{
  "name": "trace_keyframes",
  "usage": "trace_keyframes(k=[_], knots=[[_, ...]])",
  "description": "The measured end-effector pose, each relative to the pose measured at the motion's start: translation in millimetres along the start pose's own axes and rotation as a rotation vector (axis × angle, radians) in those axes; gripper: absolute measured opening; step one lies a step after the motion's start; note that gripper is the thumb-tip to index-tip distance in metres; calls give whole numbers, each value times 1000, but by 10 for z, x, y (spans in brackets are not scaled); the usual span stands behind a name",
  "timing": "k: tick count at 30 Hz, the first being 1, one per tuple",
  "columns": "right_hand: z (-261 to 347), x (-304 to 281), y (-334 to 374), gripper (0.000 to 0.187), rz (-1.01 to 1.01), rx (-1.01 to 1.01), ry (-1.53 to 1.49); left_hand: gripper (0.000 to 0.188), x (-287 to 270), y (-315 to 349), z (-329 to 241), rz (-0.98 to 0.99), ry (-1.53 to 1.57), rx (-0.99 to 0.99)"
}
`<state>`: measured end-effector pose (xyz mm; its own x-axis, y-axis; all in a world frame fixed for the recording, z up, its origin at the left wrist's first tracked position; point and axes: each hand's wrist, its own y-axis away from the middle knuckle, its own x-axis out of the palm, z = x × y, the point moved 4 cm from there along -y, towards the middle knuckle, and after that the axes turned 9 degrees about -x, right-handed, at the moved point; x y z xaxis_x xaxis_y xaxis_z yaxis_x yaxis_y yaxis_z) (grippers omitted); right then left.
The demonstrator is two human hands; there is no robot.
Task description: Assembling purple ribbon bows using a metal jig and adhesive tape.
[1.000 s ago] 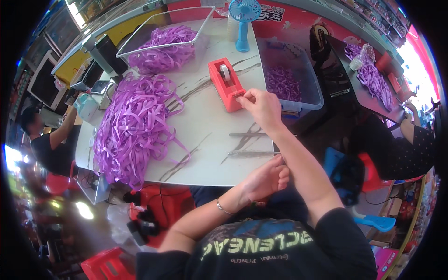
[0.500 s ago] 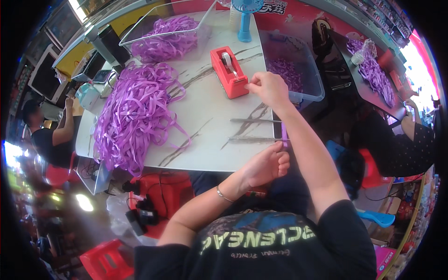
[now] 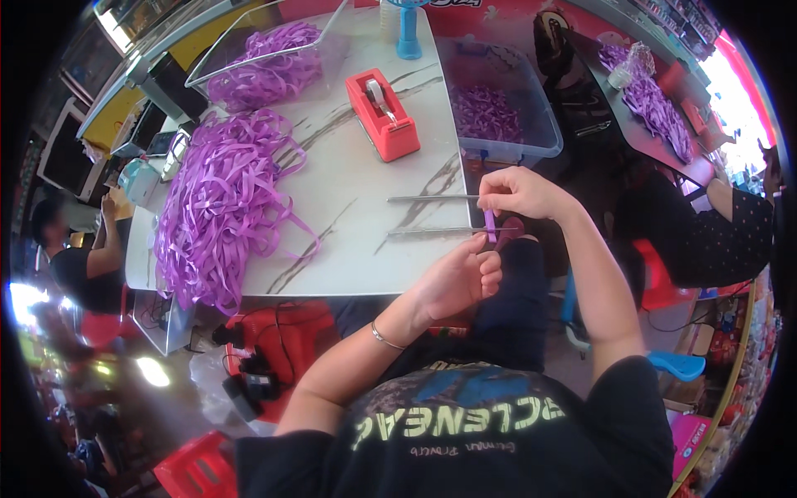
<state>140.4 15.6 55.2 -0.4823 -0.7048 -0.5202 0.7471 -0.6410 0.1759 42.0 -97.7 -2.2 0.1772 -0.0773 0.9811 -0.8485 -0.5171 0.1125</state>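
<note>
Two thin metal rods, an upper one point(image 3: 432, 198) and a lower one point(image 3: 440, 232), stick out past the right edge of the table. A short length of purple ribbon point(image 3: 490, 222) runs between their outer ends. My left hand point(image 3: 457, 278) is closed, its thumb and finger pinching the ribbon by the lower rod. At the upper rod's end my right hand point(image 3: 525, 195) is also closed in a pinch, against the ribbon's top; what lies between its fingertips is too small to make out. A red tape dispenser point(image 3: 383, 116) with a roll of clear tape stands farther back.
A large heap of purple ribbons point(image 3: 220, 207) covers the table's left side. Behind it is a clear bin point(image 3: 332, 58) of ribbons. Another clear bin point(image 3: 531, 124) stands right of the table point(image 3: 349, 257). A blue fan point(image 3: 408, 37) is at the back. People sit on both sides.
My right hand has drawn back from the tape dispenser to the upper rod's end and the ribbon. My left hand stays by the lower rod. The whole view has shifted slightly.
</note>
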Motion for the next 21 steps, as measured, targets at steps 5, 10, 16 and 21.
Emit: trace_keyframes(k=[5, 10, 16, 21], knots=[[-34, -13, 60, 21, 21, 61, 202, 12, 9, 6, 7, -13, 4, -7], [-28, -24, 85, 22, 21, 44, 314, 12, 13, 10, 12, -23, 5, -8], [24, -15, 93, 22, 21, 82, 388, 13, 14, 12, 6, -35, -7, -5], [26, -19, 95, 24, 3, 107, 460, 13, 23, 15, 2, -37, -1, -1]])
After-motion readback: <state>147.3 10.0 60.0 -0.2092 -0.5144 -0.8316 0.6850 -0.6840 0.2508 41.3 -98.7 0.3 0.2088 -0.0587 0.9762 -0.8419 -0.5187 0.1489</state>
